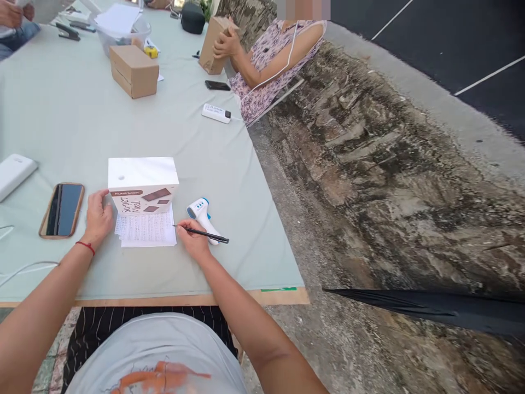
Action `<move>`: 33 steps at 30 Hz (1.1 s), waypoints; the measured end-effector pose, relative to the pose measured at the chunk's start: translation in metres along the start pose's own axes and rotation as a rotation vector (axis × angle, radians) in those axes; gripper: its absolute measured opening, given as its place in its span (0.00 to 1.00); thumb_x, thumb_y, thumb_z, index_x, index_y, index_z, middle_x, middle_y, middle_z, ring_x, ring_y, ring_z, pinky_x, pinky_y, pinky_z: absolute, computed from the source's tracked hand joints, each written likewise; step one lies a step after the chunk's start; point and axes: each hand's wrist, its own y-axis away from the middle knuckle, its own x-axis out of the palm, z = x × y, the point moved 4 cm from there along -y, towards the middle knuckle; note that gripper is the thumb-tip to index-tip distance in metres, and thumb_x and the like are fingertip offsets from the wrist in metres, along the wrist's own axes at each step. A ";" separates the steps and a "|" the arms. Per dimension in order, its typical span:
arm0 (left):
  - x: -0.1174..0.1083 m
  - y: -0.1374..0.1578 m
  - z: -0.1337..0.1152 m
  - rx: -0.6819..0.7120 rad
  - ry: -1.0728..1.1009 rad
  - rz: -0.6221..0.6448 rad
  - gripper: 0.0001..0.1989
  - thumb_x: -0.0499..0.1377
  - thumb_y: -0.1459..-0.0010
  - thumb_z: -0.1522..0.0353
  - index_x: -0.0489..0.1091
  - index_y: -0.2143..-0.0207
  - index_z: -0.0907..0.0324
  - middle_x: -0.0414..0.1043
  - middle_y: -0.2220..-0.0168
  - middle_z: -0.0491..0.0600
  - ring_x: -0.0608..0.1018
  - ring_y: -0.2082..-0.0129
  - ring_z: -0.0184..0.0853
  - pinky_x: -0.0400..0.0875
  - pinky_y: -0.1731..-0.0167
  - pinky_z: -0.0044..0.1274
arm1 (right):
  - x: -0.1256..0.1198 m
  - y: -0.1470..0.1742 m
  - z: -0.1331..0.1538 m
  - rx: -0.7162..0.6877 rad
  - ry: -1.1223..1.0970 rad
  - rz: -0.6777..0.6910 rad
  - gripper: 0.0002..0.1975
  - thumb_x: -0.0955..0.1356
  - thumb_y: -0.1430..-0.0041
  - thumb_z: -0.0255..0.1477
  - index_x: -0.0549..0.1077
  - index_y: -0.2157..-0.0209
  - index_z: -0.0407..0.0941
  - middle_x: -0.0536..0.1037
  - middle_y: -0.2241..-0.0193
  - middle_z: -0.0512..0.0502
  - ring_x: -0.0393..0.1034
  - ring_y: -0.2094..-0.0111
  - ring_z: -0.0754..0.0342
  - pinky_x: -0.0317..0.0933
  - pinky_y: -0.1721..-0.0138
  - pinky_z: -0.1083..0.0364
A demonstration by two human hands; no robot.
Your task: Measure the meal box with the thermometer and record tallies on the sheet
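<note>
A black pen (207, 235) slants out of my right hand (192, 238), which is closed around it. Its tip is at the right edge of a small stack of papers (147, 232) covered in fine lines of writing. On the back part of the papers stands a white and brown "NutriMotion Super Meal" box (143, 189), upright. My left hand (99, 216) rests on the table at the box's left side, thumb and fingers apart, fingertips close to the box edge. A white and blue infrared thermometer (202, 213) lies beside my right hand, its handle partly under the pen.
Left of me lie a phone (62, 210), a white power bank (15, 176) and a cable. Further back are a cardboard box (133, 71), a plastic tub (123, 33), a white device (216, 113) and another phone (217, 85). A person across holds a carton (213, 46).
</note>
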 end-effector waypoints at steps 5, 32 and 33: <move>-0.020 0.020 0.001 0.198 -0.152 0.320 0.22 0.52 0.39 0.60 0.65 0.44 0.56 0.67 0.42 0.58 0.67 0.40 0.51 0.60 0.38 0.47 | -0.001 0.000 0.001 -0.007 0.014 0.009 0.09 0.69 0.51 0.39 0.73 0.72 0.47 0.72 0.77 0.54 0.61 0.75 0.56 0.58 0.70 0.54; -0.017 0.008 -0.006 0.221 -0.704 0.484 0.52 0.28 0.40 0.39 0.56 0.34 0.69 0.46 0.29 0.67 0.50 0.29 0.56 0.42 0.32 0.44 | -0.011 0.005 0.002 -0.036 0.087 -0.077 0.08 0.68 0.55 0.36 0.72 0.72 0.46 0.74 0.76 0.52 0.65 0.73 0.56 0.62 0.70 0.55; -0.017 0.008 -0.007 0.220 -0.716 0.479 0.52 0.27 0.41 0.39 0.56 0.33 0.69 0.46 0.29 0.67 0.51 0.29 0.55 0.43 0.32 0.43 | -0.011 0.006 0.002 -0.037 0.094 -0.086 0.08 0.68 0.55 0.35 0.72 0.72 0.46 0.74 0.76 0.52 0.65 0.73 0.56 0.61 0.71 0.55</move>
